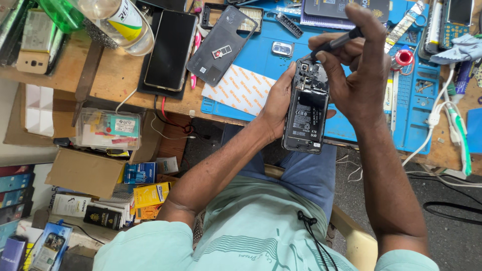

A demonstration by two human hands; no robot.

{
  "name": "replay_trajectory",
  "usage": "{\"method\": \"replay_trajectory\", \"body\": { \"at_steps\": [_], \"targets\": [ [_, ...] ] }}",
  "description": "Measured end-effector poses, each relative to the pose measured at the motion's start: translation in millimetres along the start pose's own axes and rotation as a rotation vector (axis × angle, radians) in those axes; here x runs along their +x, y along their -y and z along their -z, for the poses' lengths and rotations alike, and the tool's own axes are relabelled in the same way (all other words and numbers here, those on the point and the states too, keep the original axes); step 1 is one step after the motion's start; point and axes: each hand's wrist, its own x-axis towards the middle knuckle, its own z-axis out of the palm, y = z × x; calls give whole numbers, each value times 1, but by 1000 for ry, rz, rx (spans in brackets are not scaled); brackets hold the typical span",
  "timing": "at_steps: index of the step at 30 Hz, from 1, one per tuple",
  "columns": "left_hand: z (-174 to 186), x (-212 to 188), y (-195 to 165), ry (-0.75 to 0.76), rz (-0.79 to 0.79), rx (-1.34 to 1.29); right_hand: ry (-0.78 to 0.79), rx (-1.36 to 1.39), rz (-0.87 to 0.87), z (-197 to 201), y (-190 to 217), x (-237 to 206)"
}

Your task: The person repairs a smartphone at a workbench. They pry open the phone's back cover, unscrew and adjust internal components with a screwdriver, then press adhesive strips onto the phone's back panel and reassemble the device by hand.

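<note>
A worn wooden desk (108,75) runs across the top of the view, its front edge bare and scuffed. A blue work mat (261,55) covers its right half up to the front edge. Under the desk's left end, cardboard boxes (83,173) stand stacked with small cartons. Grey concrete floor (452,241) shows at lower right. A pale wooden chair (359,243) stands there. Daylight is even and soft.

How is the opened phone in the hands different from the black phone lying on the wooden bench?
The opened phone has its back removed, so the battery and circuit parts show; the black phone shows only a dark screen. The opened phone is held by the left hand while the right hand applies a tool; the black phone lies untouched. Both are slim rectangles.
</note>
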Motion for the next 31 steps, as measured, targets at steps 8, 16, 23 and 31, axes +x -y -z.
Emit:
{"method": "replay_trajectory", "body": {
  "at_steps": [8,16,23,31],
  "targets": [
    [4,2,3,0,16,13,-46,-135,-36,3,-1,5],
    [-1,4,2,-74,58,27,-36,-81,-58,8,-6,2],
    [-2,4,1,-39,55,24,-27,-25,-53,9,-7,4],
    [6,0,4,-17,26,97,52,-25,-50,21,-10,5]
  ]
}}
